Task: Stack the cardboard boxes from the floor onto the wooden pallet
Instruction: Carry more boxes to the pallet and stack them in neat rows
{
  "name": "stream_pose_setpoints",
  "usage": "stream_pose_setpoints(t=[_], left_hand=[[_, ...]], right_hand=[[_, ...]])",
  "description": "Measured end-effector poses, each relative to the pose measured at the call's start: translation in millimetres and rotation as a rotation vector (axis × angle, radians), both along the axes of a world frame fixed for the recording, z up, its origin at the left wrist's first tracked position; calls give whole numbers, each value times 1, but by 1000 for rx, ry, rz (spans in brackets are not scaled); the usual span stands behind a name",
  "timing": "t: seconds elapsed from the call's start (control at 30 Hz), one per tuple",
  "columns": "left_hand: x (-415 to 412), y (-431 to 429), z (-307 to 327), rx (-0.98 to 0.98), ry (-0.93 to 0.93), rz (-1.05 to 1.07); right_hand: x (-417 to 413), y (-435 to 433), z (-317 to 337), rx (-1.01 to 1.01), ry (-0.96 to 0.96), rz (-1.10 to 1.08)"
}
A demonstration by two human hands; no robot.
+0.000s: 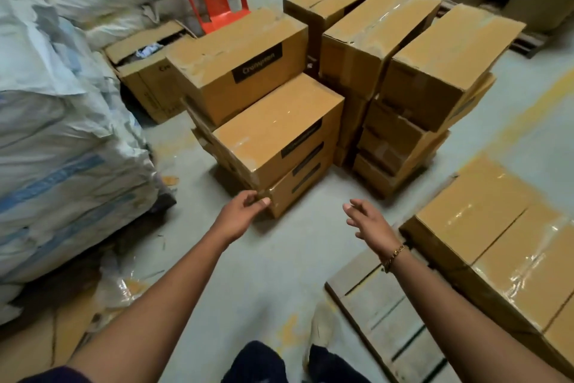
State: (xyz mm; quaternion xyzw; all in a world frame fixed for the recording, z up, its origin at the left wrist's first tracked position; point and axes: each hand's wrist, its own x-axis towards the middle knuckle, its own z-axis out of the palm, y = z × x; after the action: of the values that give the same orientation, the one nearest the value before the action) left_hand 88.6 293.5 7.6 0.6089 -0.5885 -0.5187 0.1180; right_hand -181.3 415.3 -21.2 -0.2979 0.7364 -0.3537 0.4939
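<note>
On the floor (pixel 279 261) ahead, stacked cardboard boxes (pixel 276 131); left hand (pixel 243 213) at lower box (pixel 298 193), fingers (pixel 248 195) apparently curled round its corner; right hand (pixel 371 222) in air, fingers (pixel 357 205) spread, near wooden pallet (pixel 382 305)

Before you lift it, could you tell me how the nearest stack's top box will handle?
The top box is probably stiff: crisp edges, taped shut. Its glossy tape could feel slippery. Broad and low, it should slide rather than tip. The left hand grips just the corner of the box beneath, so a push there may shift both.
</note>
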Motion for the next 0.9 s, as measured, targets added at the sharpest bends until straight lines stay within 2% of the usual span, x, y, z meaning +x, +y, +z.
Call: stream_pose_setpoints(t=[0.33,0.67,0.9], left_hand=[[25,-166,-31,47,-31,32],[62,-365,-99,149,-97,-36],[76,-463,-164,200,-150,-37]], right_hand=[[22,-163,-20,50,4,12],[91,-311,-86,188,-79,-188],[117,-380,-148,298,-141,-282]])
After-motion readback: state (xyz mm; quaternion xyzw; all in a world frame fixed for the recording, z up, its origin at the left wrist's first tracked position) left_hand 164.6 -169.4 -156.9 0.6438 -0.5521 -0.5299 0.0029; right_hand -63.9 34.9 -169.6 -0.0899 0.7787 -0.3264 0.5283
